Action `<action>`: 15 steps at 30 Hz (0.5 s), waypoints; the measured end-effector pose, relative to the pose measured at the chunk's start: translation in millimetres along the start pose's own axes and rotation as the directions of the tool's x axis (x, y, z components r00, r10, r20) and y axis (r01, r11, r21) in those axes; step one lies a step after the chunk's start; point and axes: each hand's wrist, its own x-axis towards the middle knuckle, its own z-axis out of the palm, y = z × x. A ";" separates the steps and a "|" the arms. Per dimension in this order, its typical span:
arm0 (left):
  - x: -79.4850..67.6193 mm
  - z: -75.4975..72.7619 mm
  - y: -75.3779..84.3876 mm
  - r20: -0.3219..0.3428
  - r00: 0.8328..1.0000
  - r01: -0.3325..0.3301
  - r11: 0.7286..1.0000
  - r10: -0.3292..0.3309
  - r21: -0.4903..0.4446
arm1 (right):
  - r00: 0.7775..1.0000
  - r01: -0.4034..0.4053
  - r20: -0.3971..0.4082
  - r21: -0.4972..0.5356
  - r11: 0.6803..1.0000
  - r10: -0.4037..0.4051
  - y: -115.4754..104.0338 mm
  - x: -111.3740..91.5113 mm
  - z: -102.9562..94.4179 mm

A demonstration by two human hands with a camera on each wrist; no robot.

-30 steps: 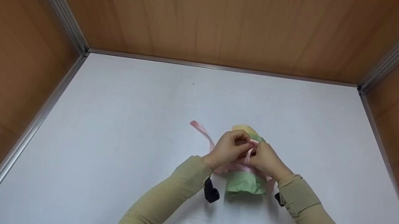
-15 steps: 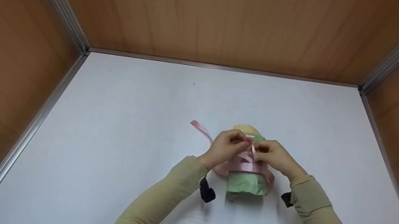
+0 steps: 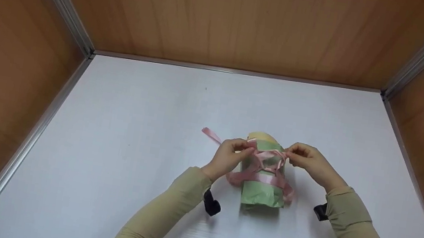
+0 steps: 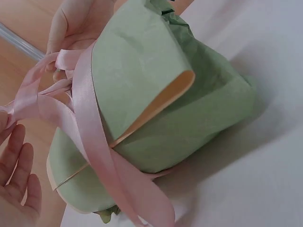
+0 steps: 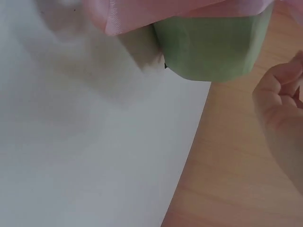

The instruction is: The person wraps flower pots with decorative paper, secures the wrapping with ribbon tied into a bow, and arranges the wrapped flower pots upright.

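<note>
A bundle wrapped in green paper (image 3: 262, 194) lies on the white table, its far end cream-yellow. Around its middle runs a pink satin ribbon (image 3: 263, 178), crossed and looped on top. My left hand (image 3: 227, 155) pinches the ribbon at the bundle's left side between thumb and fingers. On the right, my right hand (image 3: 312, 163) pinches another part, drawn out as a loop. In the left wrist view, the left fingers (image 4: 18, 165) hold the ribbon beside a folded paper flap (image 4: 156, 101). The right wrist view shows the right hand (image 5: 279, 104) at its edge; its fingertips are cut off.
One loose ribbon tail (image 3: 211, 134) extends to the left on the table (image 3: 143, 125). Wood-grain panels (image 3: 227, 19) with metal edging enclose the back and both sides. A black strap piece (image 3: 211, 205) hangs below the left wrist, another (image 3: 321, 212) below the right.
My hands have moved apart, the left to the left and the right to the right, drawing the ribbon outward. The crossed loops on top of the bundle are now uncovered. The bundle stays in place.
</note>
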 end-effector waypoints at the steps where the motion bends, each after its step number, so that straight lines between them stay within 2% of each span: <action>1: -0.3 -1.2 -0.8 0.001 1.000 -0.008 1.000 0.008 0.010 | 1.000 0.000 0.011 0.032 0.999 0.000 0.9 -0.5 -1.6; 6: -1.3 -6.7 -5.6 0.003 0.999 -0.036 0.999 0.036 0.040 | 0.996 0.016 0.077 0.207 0.978 -0.033 5.2 -1.8 -4.9; 7: -3.7 -7.9 -0.9 0.007 0.999 -0.042 0.998 0.041 0.049 | 0.996 0.020 0.077 0.232 0.973 -0.039 5.7 -1.9 -4.8; 13: -5.5 -11.3 -4.2 0.013 0.999 -0.051 0.995 0.050 0.090 | 0.999 0.011 0.029 0.242 0.970 -0.019 7.3 -2.5 -6.2; 15: -4.0 -13.0 -11.4 0.009 0.999 -0.048 0.994 0.047 0.097 | 1.000 0.008 0.011 0.234 0.972 -0.011 8.6 -3.1 -8.7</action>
